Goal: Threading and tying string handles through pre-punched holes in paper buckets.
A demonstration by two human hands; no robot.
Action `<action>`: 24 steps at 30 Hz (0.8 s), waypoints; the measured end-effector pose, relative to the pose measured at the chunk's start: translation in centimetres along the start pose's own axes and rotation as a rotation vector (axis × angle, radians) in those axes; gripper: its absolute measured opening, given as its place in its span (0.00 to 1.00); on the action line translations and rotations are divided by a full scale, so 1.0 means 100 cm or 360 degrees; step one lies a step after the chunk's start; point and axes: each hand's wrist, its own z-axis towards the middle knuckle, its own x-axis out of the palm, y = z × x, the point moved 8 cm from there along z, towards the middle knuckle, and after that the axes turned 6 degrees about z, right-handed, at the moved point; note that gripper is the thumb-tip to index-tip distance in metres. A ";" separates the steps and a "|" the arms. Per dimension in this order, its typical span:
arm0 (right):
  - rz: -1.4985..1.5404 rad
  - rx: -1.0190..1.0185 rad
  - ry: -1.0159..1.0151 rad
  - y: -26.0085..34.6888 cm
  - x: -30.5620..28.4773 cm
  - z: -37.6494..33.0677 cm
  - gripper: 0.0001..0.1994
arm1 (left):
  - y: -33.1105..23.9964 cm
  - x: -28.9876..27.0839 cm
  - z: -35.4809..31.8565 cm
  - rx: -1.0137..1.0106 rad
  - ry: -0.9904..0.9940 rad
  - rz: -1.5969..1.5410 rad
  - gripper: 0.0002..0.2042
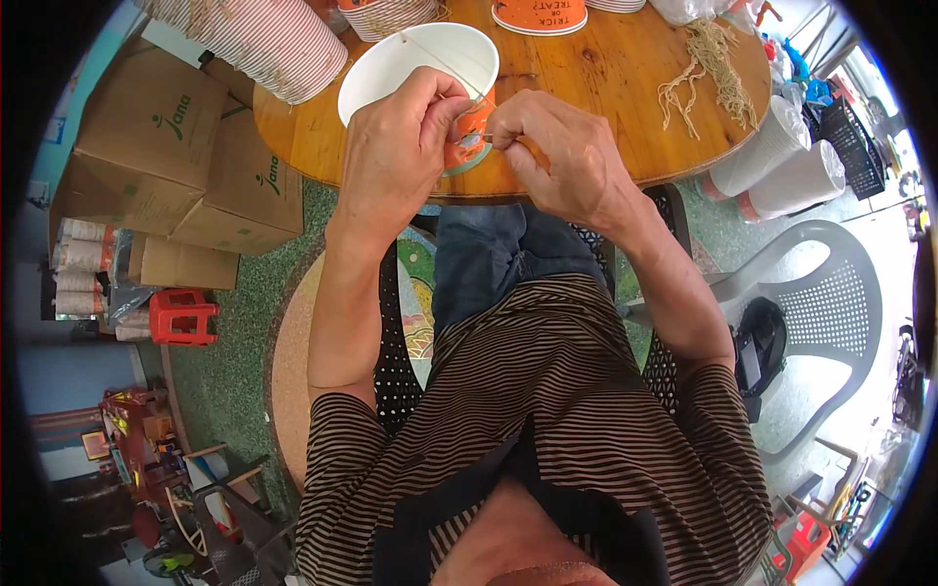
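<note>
An orange paper bucket (479,119) with a white inside lies tipped at the near edge of the wooden table, its mouth facing left. A thin beige string (440,64) runs across the mouth to the bucket's side, between my hands. My left hand (399,148) is closed in a pinch on the string, beside the bucket wall. My right hand (567,161) is also closed in a pinch, close against the bucket's right side. A short bit of string seems to show at its fingertips, though the fingers hide most of it.
On the round wooden table (596,73) lie a long stack of nested buckets (259,44), an upturned orange bucket (539,16) and a bundle of strings (721,73). Cardboard boxes (147,127) stand left; bagged bucket stacks (796,176) and a grey chair (821,303) are right.
</note>
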 end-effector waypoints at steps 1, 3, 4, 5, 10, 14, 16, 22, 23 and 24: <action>-0.0032 -0.0032 0.0016 0.001 0.000 0.001 0.07 | -0.003 0.000 0.000 0.0084 0.0016 0.0115 0.04; -0.0064 -0.0060 0.0030 0.000 -0.003 0.001 0.07 | -0.005 -0.002 0.001 0.0168 0.0035 0.0229 0.03; -0.0098 -0.0076 0.0031 -0.002 -0.004 0.001 0.07 | -0.007 -0.001 0.001 0.0254 0.0062 0.0277 0.03; -0.0132 -0.0092 0.0033 -0.003 -0.006 0.000 0.08 | -0.010 0.000 0.000 0.0340 0.0090 0.0324 0.03; 0.0016 -0.0071 -0.0008 -0.005 -0.012 0.000 0.09 | -0.019 0.001 0.000 0.0425 0.0245 0.0345 0.04; -0.0011 -0.0120 -0.0106 -0.002 -0.017 0.002 0.11 | -0.017 0.005 0.001 0.0351 0.0385 0.0326 0.05; -0.0036 -0.0054 -0.0116 -0.006 -0.017 0.002 0.11 | -0.009 0.005 0.005 0.0222 0.0415 0.0193 0.06; 0.0002 0.0179 -0.0105 -0.014 -0.005 0.000 0.09 | 0.017 0.009 0.009 -0.0095 0.0484 -0.0313 0.10; -0.0006 0.0129 -0.0109 -0.011 -0.004 0.000 0.10 | 0.021 0.010 0.009 -0.0156 0.0505 -0.0431 0.10; -0.0006 0.0131 -0.0108 -0.011 -0.003 0.000 0.10 | 0.020 0.010 0.009 -0.0157 0.0506 -0.0432 0.10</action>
